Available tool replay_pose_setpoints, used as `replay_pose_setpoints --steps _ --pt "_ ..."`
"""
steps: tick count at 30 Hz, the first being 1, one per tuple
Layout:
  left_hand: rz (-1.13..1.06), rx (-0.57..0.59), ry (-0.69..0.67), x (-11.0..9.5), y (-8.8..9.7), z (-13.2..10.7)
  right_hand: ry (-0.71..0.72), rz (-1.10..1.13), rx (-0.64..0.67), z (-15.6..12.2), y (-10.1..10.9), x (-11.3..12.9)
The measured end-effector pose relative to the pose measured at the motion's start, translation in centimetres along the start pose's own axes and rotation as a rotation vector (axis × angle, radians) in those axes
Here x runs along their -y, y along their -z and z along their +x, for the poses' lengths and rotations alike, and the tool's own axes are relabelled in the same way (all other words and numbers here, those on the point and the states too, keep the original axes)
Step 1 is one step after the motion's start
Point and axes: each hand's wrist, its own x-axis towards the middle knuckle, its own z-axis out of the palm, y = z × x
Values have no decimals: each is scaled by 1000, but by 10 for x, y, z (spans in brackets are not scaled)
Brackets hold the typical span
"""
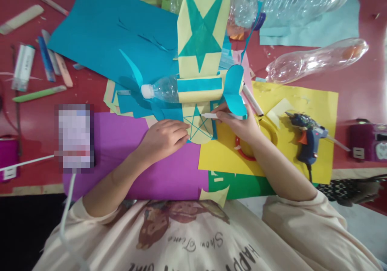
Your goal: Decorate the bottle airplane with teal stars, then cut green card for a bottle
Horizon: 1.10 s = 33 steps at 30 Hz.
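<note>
A plane made from a clear plastic bottle (165, 89) lies on its side, wrapped in cream paper with a blue strip (199, 85). Its near cream paper wing (196, 136) carries a star outline, with only the top point coloured teal. My right hand (238, 122) grips a white marker (211, 115), its tip at the star's upper right. Loosely curled, my left hand (165, 138) has its fingertips at that wing's left edge; its grasp is partly hidden. The far wing (184, 65) bears a filled teal star (202, 35). Blue paper tail pieces (234, 87) stand at the bottle's right end.
Purple (121, 142) and yellow (320, 102) sheets lie beneath my arms. A glue gun (308, 140) rests at right, near a yellow tape ring (270, 132). A blurred device (75, 136) with a cable sits left. Markers (24, 65) and an empty bottle (317, 61) lie farther back.
</note>
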Motion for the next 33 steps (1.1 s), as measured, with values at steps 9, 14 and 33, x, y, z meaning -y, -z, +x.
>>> replay_pose_setpoints --steps 9,14,33 --pt "3 -12 0 -1 0 0 46 17 120 -10 -3 9" --pt "-5 11 7 -1 2 -1 70 -25 171 -12 -4 10" --pt "1 -25 -10 -2 2 1 185 -96 267 -13 -2 10"
